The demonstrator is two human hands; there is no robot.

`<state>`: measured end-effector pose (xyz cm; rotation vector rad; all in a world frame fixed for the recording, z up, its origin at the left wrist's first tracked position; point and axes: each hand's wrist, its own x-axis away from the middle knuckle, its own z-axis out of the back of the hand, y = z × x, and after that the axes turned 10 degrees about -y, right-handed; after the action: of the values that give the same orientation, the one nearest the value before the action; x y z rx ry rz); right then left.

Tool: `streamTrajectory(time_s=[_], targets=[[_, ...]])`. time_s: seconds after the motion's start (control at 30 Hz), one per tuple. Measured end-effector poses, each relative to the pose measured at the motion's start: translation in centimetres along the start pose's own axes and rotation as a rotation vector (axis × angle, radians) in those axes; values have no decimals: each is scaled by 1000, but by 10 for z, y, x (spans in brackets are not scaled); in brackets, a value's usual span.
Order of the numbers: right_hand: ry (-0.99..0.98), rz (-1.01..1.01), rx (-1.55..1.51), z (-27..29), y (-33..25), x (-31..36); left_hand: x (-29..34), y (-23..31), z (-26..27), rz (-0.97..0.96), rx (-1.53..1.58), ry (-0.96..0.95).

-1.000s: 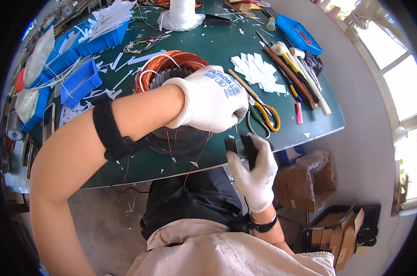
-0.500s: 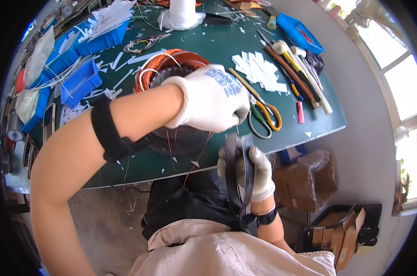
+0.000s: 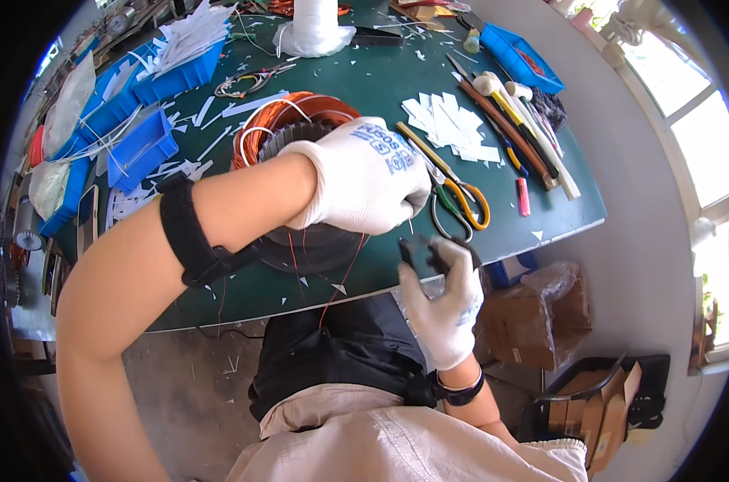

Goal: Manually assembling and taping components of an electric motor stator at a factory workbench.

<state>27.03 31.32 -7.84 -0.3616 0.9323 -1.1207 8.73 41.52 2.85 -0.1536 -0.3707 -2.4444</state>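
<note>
A motor stator with orange copper windings (image 3: 260,138) sits on the green table, white sleeving looped over its coils and several thin wires trailing toward the table edge. My left hand (image 3: 372,177), in a white glove, reaches over it and covers its right side. Its fingers are closed, and a short thin wire (image 3: 411,227) pokes out below them. My right hand (image 3: 447,301), also gloved, is in front of the table edge, with thumb and fingers around a dark two-legged tool (image 3: 439,255). That tool is blurred and partly hidden, so its exact kind is unclear.
Beside my left hand lie yellow-and-green-handled scissors (image 3: 465,201). White paper pieces (image 3: 449,124), several rods (image 3: 513,132) and a pink marker (image 3: 524,197) are farther right. Blue bins (image 3: 143,153) line the left. A white spool (image 3: 314,28) stands at the back.
My right hand has turned, and the dark tool that stood lengthwise toward my body now points away and looks much shorter. My left hand has stayed almost in place, still closed.
</note>
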Motion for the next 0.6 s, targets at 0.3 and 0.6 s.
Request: streamTrajectory(time_s=[0.3, 0.6], targets=[[-112, -109, -103, 12, -8, -15, 0, -1, 4, 35, 50, -6], [-506, -568, -1445, 12, 8, -25, 2, 0, 5, 5, 96, 16]])
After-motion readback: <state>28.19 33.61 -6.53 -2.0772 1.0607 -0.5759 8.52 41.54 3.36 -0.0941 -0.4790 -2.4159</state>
